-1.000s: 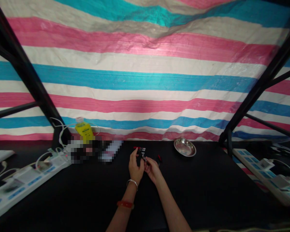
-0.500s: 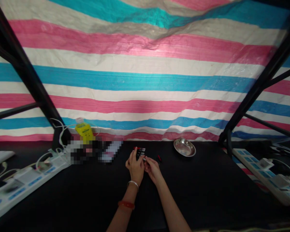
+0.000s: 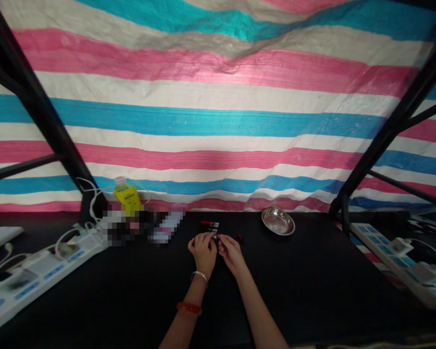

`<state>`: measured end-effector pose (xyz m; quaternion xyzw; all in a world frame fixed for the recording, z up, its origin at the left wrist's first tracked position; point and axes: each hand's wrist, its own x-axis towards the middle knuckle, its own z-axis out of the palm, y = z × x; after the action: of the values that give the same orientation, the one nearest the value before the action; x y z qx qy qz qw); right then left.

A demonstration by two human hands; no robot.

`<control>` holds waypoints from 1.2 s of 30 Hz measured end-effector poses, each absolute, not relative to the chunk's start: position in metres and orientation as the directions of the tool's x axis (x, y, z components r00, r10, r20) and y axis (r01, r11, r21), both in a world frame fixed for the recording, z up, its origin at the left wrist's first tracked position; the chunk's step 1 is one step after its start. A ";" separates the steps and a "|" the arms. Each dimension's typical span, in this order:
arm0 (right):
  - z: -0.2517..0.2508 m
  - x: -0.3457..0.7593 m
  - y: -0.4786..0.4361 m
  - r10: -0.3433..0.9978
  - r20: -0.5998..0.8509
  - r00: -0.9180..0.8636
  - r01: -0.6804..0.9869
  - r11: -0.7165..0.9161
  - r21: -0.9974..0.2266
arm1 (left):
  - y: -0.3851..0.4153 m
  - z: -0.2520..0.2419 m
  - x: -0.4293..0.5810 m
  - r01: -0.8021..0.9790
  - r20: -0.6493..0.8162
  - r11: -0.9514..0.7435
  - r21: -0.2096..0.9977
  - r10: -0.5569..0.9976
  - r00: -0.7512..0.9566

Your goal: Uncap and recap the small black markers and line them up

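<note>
My left hand [image 3: 204, 249] is curled low over the black table, its fingers bent and close together, hiding what lies beneath them. Just to its right, the fingers of my right hand [image 3: 230, 252] pinch something small and dark with a silvery glint, too small to name. The fingertips of both hands nearly meet there. Beyond my left fingers lie a few slim pieces with red or black bodies and silvery ends, the red one [image 3: 208, 223] farthest back. A small red-and-black piece [image 3: 240, 237] lies alone to the right of my right hand.
A shallow round metal bowl [image 3: 278, 221] stands at the back right. At the back left are a yellow bottle [image 3: 128, 198] and blurred-out items. Power strips with plugs and cables line the left [image 3: 39, 271] and right [image 3: 396, 257]. A striped tarp [image 3: 218, 123] hangs behind.
My left index finger has drawn back and bent down beside the others, uncovering more of the row of slim pieces. My right hand keeps its pinch almost in place.
</note>
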<state>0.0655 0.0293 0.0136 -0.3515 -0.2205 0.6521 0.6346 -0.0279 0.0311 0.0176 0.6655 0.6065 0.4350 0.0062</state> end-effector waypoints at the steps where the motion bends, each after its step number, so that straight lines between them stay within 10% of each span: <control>1: 0.014 0.066 0.030 0.983 -0.176 0.057 -0.668 -0.093 -0.738 | 0.032 0.017 -0.029 0.802 0.557 -0.232 0.551 0.818 -0.146; 13: 0.007 0.074 0.034 0.917 -0.049 0.397 -0.429 0.138 -0.893 | 0.037 0.018 -0.021 0.920 0.299 -0.015 0.392 0.948 -0.112; 36: 0.003 0.077 0.035 0.837 0.026 0.546 -0.270 0.205 -0.941 | 0.036 0.015 -0.027 0.865 0.391 -0.228 0.447 0.920 0.040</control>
<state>0.0769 0.0349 0.0030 -0.5006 -0.2834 0.3831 0.7227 -0.0274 0.0357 0.0151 0.7199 0.6196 0.3096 0.0443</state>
